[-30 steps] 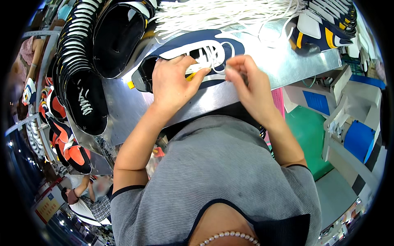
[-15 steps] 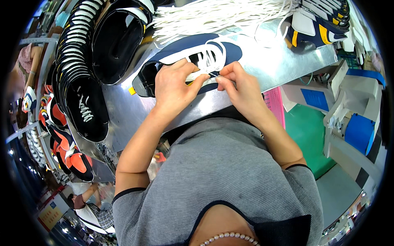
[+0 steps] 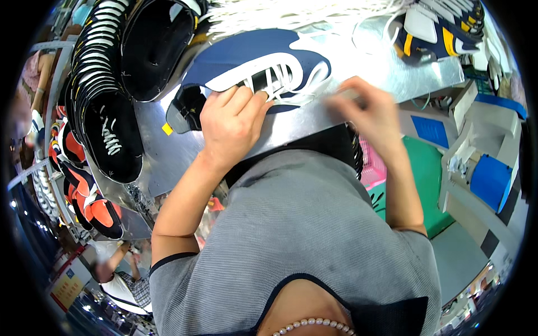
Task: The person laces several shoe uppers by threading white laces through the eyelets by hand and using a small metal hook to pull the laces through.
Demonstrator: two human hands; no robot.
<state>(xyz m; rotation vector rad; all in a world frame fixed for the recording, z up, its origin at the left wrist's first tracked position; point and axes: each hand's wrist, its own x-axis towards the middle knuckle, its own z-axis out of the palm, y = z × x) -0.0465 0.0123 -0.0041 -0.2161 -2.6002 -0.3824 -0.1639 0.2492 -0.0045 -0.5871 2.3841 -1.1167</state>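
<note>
A navy and white shoe upper [image 3: 246, 53] lies on the metal table, its opening toward the left. White shoelace [image 3: 286, 78] crosses its eyelets, with loose loops at the right end. My left hand [image 3: 232, 120] is closed on the near edge of the upper beside the lacing, its fingertips partly tucked out of sight. To the right of the shoe, my right hand [image 3: 367, 112] is raised over the table's near edge. Motion smears its fingers, so whether they hold a lace end does not show.
White laces [image 3: 269, 17] lie heaped along the back. Stacked black uppers [image 3: 115, 134] stand at the left, navy and yellow ones [image 3: 426, 33] at the back right. Below the metal table [image 3: 392, 84] sits a pink basket [image 3: 372, 165]. Another person [image 3: 120, 280] is at lower left.
My right hand has moved right, away from the lacing and my left hand. The upper has turned and shifted slightly, and my left hand now grips its near edge with curled fingers.
</note>
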